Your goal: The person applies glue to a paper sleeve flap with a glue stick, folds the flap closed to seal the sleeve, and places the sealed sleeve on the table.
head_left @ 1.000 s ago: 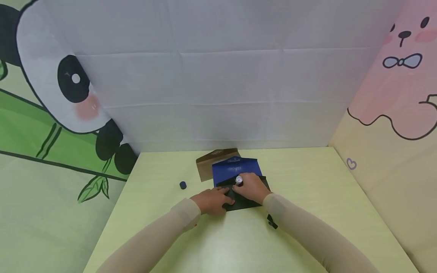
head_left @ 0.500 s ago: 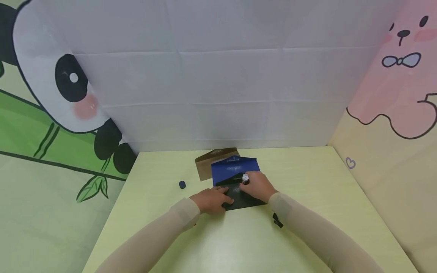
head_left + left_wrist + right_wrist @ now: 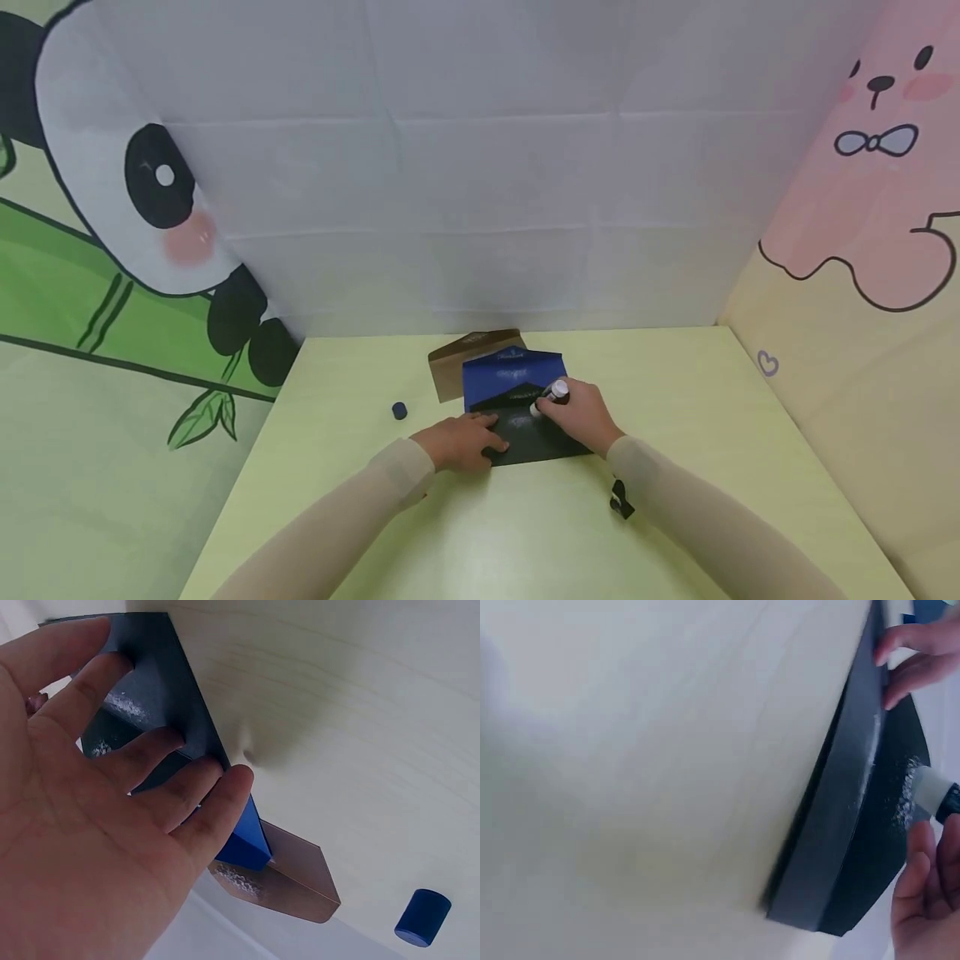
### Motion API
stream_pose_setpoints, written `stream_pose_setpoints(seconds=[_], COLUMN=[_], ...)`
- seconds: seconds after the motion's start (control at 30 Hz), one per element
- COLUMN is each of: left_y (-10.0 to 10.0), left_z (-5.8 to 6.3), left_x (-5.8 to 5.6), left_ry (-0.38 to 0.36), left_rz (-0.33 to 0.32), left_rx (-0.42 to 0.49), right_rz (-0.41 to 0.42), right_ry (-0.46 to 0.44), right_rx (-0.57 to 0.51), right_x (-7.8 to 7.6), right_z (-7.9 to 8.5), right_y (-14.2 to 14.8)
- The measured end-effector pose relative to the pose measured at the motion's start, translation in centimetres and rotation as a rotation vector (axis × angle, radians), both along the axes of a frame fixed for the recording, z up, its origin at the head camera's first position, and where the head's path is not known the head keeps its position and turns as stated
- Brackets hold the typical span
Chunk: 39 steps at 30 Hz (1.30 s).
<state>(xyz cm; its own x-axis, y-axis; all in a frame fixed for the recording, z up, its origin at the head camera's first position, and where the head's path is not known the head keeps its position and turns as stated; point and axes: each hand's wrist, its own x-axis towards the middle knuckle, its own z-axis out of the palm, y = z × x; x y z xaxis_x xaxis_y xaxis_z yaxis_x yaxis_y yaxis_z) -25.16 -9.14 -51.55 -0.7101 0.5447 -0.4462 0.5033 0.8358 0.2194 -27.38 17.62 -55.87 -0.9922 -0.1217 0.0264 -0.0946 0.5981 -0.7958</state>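
We slid the stick (image 3: 557, 390), clamped in our right grip (image 3: 587, 412), toward the worktop's (image 3: 697, 400) right edge, likely reaching more flap (image 3: 881, 806); our left grip (image 3: 456, 440), fingers apart, touched the black envelope (image 3: 534, 437).

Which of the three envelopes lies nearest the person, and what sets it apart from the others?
The black envelope, with the left hand resting on it. The blue envelope lies just beyond it, and the brown envelope is farthest away.
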Motion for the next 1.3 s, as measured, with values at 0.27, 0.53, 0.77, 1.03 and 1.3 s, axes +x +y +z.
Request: stream_pose_setpoints(seconds=[0.27, 0.53, 0.77, 1.03, 1.3], left_y=[-0.5, 1.7, 4.0, 5.5, 7.3], left_z=[-0.5, -0.4, 0.1, -1.1, -3.3], left_x=[-0.2, -3.2, -4.6, -5.1, -4.0], left_ry=[0.015, 0.117, 0.056, 0.127, 0.145], left_rz=[0.022, 0.296, 0.396, 0.436, 0.513], left_rx=[0.041, 0.292, 0.375, 0.390, 0.249], right_rz=[0.008, 0.114, 0.167, 0.189, 0.228], right_ry=[-0.324, -0.388, -0.398, -0.396, -0.428], right_rx=[-0.299, -0.300, -0.281, -0.263, -0.248], right_x=[0.6, 0.5, 0.2, 0.1, -0.4], right_z=[-1.9, -2.8, -2.3, -1.9, -1.2], right_y=[1.8, 2.9, 2.9, 2.8, 3.0])
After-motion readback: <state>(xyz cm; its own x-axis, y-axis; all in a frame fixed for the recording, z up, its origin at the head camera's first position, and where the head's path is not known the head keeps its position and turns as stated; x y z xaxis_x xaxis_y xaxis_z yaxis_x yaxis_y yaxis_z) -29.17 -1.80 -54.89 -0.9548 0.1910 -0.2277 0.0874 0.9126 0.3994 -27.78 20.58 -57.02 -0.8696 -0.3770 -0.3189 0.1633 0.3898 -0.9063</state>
